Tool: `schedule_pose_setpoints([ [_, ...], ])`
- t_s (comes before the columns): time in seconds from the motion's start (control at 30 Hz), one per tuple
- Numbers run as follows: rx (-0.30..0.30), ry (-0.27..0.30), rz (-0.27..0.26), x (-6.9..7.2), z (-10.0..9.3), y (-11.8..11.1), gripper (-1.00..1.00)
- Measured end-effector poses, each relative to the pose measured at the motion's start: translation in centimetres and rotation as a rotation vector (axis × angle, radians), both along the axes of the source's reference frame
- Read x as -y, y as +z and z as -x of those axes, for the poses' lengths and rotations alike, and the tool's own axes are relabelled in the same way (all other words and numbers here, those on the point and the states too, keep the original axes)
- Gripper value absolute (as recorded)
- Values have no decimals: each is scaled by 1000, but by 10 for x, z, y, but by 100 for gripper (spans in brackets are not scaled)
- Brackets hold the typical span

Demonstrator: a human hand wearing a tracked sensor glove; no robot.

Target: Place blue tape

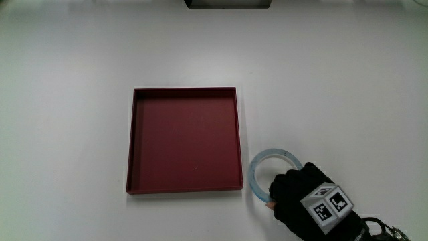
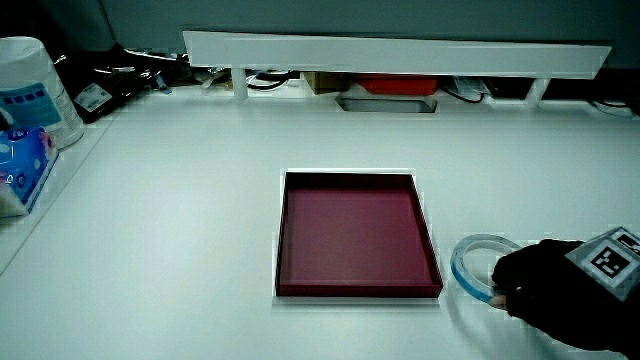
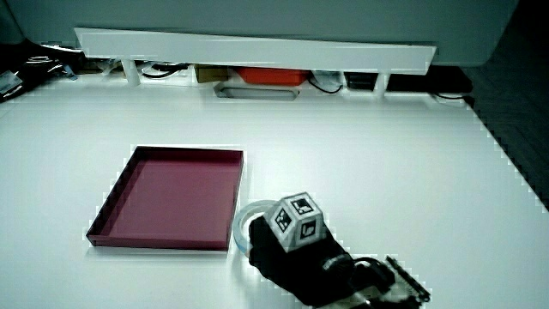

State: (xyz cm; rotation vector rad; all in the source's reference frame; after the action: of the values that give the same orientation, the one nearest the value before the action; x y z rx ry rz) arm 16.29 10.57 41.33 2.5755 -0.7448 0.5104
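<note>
A smooth white bench [image 1: 80, 80] carries a square, shallow maroon tray [image 1: 184, 139] with thin upright walls. Just beside the tray's near corner, a pale blue tape ring [image 1: 262, 163] lies flat, round with no long axis. The hands' [image 1: 297, 197] black-gloved fingers close on its near rim. A side view shows a white tub [image 2: 30, 85] at the bench edge.

Table [image 1: 80, 134]: smooth, pale, faintly sheened top. Tray [image 1: 137, 144]: dark red, matt, looks like thin plastic or card, which I cannot tell. Blue tape [image 1: 257, 164]: translucent, glossy ring, plastic-looking. My hand [image 1: 304, 204]: black cloth glove, matt, slightly creased. Cube [image 1: 328, 204] on my glove: matt white faces with black printed patterns. Tub [image 2: 30, 85] at the table's edge: white plastic, printed label.
</note>
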Motion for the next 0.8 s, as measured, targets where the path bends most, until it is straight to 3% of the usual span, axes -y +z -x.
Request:
schedule_pose_setpoints([
  [0.23,-48,12,14,-10,-8,17,0],
  [0.43,-60,8,57,-20,-8,30,0],
  [0.67,-92,-1,41,-26,-7,40,0],
  [0.8,-80,6,50,-26,-7,38,0],
])
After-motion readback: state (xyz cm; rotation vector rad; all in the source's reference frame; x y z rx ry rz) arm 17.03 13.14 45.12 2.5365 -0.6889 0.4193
